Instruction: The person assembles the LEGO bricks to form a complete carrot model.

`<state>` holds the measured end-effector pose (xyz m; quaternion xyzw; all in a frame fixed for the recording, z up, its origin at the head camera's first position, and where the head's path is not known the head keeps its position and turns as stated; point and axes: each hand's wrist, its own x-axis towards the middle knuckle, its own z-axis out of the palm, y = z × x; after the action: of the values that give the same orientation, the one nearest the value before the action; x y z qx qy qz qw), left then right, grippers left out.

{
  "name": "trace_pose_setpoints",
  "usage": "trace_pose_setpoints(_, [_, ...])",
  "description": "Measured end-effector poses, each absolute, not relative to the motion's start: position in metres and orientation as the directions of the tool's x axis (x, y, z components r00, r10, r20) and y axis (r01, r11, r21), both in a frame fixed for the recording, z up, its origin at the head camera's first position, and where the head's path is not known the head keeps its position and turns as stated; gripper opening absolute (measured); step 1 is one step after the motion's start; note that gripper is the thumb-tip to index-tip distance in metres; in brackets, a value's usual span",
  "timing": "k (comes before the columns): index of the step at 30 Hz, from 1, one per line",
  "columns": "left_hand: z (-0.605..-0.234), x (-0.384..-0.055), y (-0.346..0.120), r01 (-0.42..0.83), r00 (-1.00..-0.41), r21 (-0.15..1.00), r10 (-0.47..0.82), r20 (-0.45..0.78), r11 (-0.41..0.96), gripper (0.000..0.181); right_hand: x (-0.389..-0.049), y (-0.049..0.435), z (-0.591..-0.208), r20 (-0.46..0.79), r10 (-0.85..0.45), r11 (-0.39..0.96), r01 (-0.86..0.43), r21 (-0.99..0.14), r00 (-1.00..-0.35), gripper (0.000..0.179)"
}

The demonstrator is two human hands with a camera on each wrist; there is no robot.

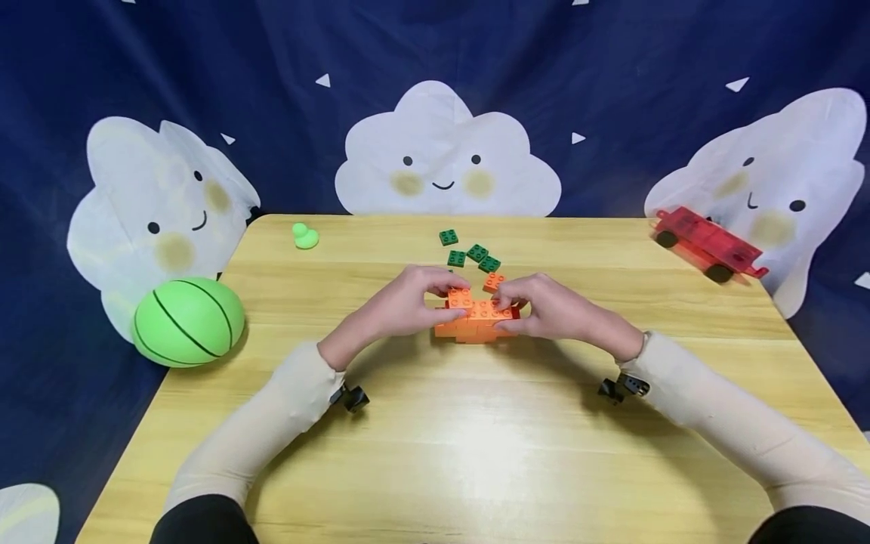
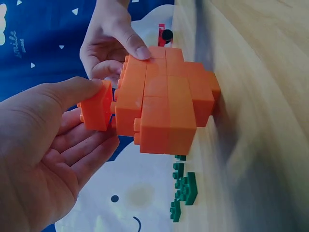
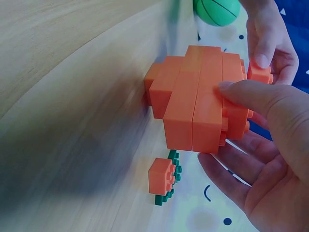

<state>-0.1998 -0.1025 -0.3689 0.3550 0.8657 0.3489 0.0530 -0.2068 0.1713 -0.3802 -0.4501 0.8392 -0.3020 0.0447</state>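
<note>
An orange toy-brick build (image 1: 476,328), stepped and narrower toward its bottom, stands on the table at the middle. My left hand (image 1: 411,299) pinches a single orange brick (image 2: 95,108) between thumb and fingers. That brick sits tilted right at the studs on the build's top left. With the thumb on its near face and fingers behind, my right hand (image 1: 544,306) holds the build at its right end. Behind it lies a loose orange brick (image 1: 494,282), studs up. Several flat green bricks (image 1: 477,252) are scattered just beyond.
A green ball (image 1: 189,323) rests at the table's left edge. Toward the back left is a small green duck-like toy (image 1: 305,236). A translucent red wheeled toy (image 1: 708,240) is at the back right edge. A dark blue cloud-print cloth (image 1: 448,45) hangs behind the wooden table (image 1: 476,446).
</note>
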Motion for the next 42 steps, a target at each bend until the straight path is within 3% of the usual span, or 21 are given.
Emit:
trace_pose_setpoints(16, [-0.380,-0.198,-0.101,0.595,-0.725,0.690,0.645,0.240,0.412,0.039,-0.207,0.171,-0.381,0.208,-0.771,0.396,-0.709,-0.584,-0.602,0.020])
trace_pose_setpoints(42, [-0.385,-0.200,-0.096,0.569,-0.732,0.721,0.643,0.224,0.396,0.038,-0.208,0.171,-0.381,0.191,-0.759,0.389,-0.669,-0.634,-0.622,0.023])
